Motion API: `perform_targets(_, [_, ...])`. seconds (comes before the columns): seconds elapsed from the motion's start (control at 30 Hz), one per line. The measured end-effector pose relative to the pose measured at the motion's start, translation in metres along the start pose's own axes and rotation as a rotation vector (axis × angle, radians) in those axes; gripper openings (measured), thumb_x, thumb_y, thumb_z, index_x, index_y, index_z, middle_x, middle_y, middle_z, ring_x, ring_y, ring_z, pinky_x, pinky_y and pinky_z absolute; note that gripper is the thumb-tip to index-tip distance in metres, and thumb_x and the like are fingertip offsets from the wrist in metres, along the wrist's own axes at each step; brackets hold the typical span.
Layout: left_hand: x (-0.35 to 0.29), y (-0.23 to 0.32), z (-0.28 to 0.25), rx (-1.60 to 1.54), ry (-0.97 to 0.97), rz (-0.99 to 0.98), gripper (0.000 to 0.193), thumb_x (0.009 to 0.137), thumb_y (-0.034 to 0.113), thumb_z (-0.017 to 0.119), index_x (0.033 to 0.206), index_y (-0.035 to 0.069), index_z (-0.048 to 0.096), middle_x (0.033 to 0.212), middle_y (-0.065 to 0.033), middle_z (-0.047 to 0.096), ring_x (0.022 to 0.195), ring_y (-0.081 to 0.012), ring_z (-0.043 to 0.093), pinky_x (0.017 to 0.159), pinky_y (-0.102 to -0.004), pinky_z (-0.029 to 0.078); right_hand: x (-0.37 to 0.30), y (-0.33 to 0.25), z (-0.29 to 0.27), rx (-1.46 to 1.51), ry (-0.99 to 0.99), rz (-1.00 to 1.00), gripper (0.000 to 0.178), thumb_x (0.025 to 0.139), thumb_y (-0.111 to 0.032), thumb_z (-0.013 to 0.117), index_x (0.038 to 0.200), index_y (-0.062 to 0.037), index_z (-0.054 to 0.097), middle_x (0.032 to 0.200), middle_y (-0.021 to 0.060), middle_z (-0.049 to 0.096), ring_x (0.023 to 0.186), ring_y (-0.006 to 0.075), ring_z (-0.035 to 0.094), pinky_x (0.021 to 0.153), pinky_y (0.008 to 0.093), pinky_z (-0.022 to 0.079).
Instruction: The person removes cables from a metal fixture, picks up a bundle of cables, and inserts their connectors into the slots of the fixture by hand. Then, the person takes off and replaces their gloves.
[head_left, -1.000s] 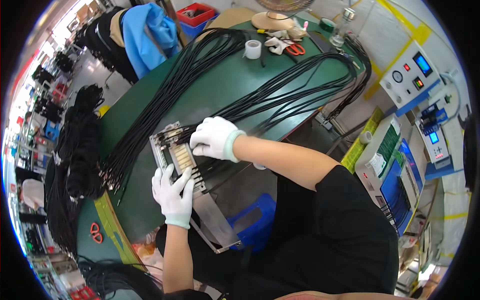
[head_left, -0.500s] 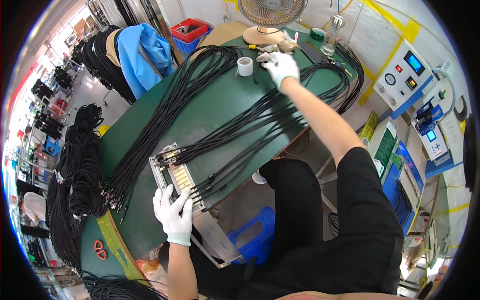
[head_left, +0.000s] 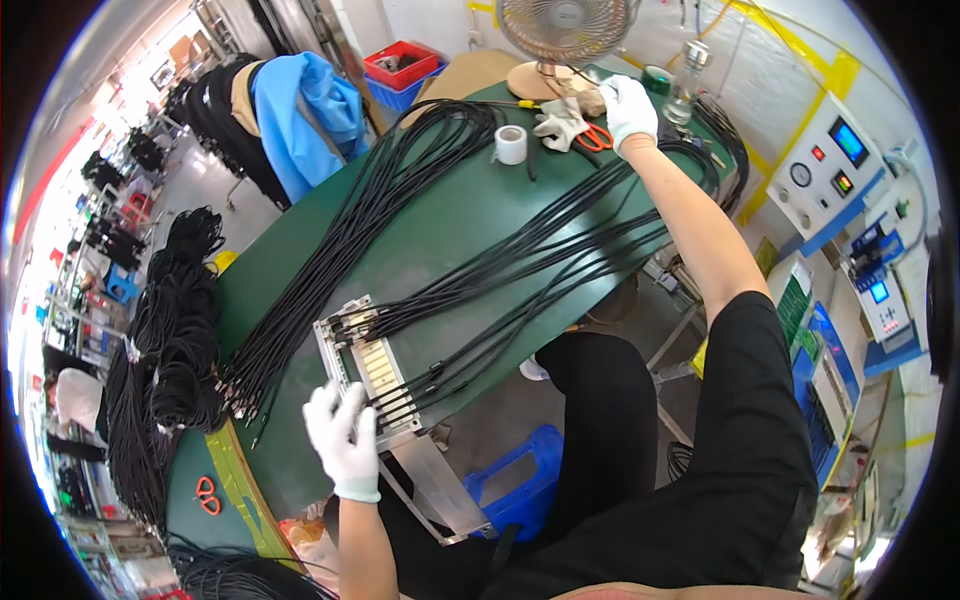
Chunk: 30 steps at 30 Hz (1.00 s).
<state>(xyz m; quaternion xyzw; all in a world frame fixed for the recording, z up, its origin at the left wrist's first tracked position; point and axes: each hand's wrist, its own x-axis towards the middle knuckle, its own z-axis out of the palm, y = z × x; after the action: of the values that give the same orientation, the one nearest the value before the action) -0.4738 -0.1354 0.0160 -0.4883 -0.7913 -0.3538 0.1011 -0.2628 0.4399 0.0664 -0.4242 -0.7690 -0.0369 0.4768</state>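
My left hand (head_left: 343,442), in a white glove, has its fingers apart beside the near end of a metal fixture (head_left: 378,372) with a row of pale slots. Several black cables (head_left: 480,262) run from the fixture across the green table to the far right. My right hand (head_left: 630,112), also gloved, reaches to the far right of the table, next to a crumpled brown bag (head_left: 591,103); its fingertips are partly hidden, so any hold is unclear. Close by lie a loose white glove (head_left: 561,124) and red-handled scissors (head_left: 597,138).
A second bundle of black cables (head_left: 345,225) stretches over the table's left side. A white tape roll (head_left: 510,145), a fan (head_left: 565,28) and a glass bottle (head_left: 685,84) stand toward the back. Orange scissors (head_left: 207,496) lie at left; a blue stool (head_left: 520,478) is below.
My right hand has moved right, off the loose glove, uncovering it and the red-handled scissors. My left hand has drawn slightly back from the fixture. The whole view has shifted a little.
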Motion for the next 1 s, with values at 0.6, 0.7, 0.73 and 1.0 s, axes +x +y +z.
perform_targets(0.6, [0.006,0.124,-0.006,-0.782,-0.049,-0.262,0.057,0.097,0.010,0.047,0.149,-0.002,0.026,0.135,-0.0196,0.052,0.085,-0.0161,0.060,0.068,-0.0267,0.048,-0.188,-0.243,-0.220,1.109,-0.480,0.124,0.011,0.078,-0.016,0.065,0.080,-0.0058,0.062,0.068,0.0069,0.063,0.063,0.0209,0.064,0.058,0.0319,0.050])
perform_targets(0.7, [-0.005,0.121,-0.016,-0.963,-0.351,-0.344,0.054,0.099,0.013,0.042,0.147,-0.005,0.026,0.129,-0.0210,0.056,0.067,-0.0144,0.058,0.066,-0.0240,0.048,-0.202,-0.240,-0.225,1.104,-0.462,0.053,0.018,0.078,-0.019,0.068,0.091,-0.0086,0.062,0.070,0.0050,0.063,0.064,0.0213,0.064,0.059,0.0330,0.051])
perform_targets(0.73, [-0.007,0.127,-0.017,-0.962,-0.421,-0.366,0.054,0.099,0.015,0.040,0.146,-0.007,0.026,0.126,-0.0234,0.057,0.064,-0.0132,0.057,0.065,-0.0236,0.048,-0.207,-0.240,-0.227,1.158,-0.477,0.043,0.020,0.078,-0.019,0.069,0.093,-0.0094,0.062,0.073,0.0045,0.064,0.066,0.0211,0.065,0.061,0.0334,0.051])
perform_targets(1.0, [-0.021,0.155,-0.023,-1.041,-0.713,-0.329,0.059,0.097,0.018,0.042,0.145,-0.011,0.023,0.126,-0.0250,0.056,0.064,-0.0120,0.055,0.062,-0.0237,0.047,-0.235,-0.230,-0.215,0.889,-0.955,-0.264,0.025,0.077,-0.034,0.068,0.092,-0.0147,0.073,0.086,0.0092,0.069,0.085,0.0306,0.065,0.072,0.0411,0.051])
